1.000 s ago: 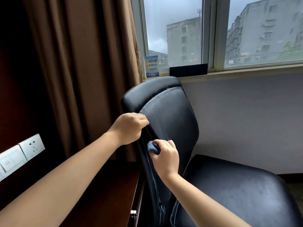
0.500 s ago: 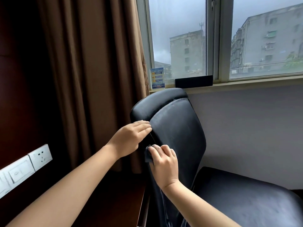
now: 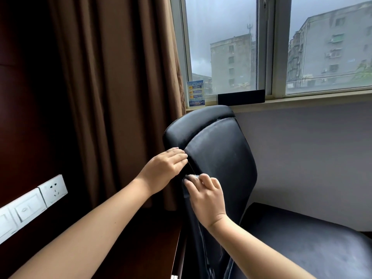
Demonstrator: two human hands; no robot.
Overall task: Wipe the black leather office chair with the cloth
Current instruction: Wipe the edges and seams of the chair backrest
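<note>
Two hands: both at the left edge of the chair (image 3: 219, 158) backrest, close together but apart.
Chair: black leather, backrest upright below the window sill (image 3: 302, 99), seat low to the right.
Left hand (image 3: 164, 168): fingers straight and together, lying flat on the backrest edge just under the headrest roll; grip not closed on anything.
Right hand (image 3: 207, 195): just below the left hand, fingers curled, grip clamped on the cloth.
Cloth (image 3: 191, 176): small pale bunch showing above the right hand's knuckles, pressed against the backrest edge; most of it hidden by the fingers.
Curtain (image 3: 120, 87): brown, hanging left of the chair, behind the left hand.
Sockets (image 3: 53, 190): white plates on the dark wall, far left of the chair.
Card (image 3: 195, 93): blue, standing on the sill above the chair, beside a black bar (image 3: 241, 97).
</note>
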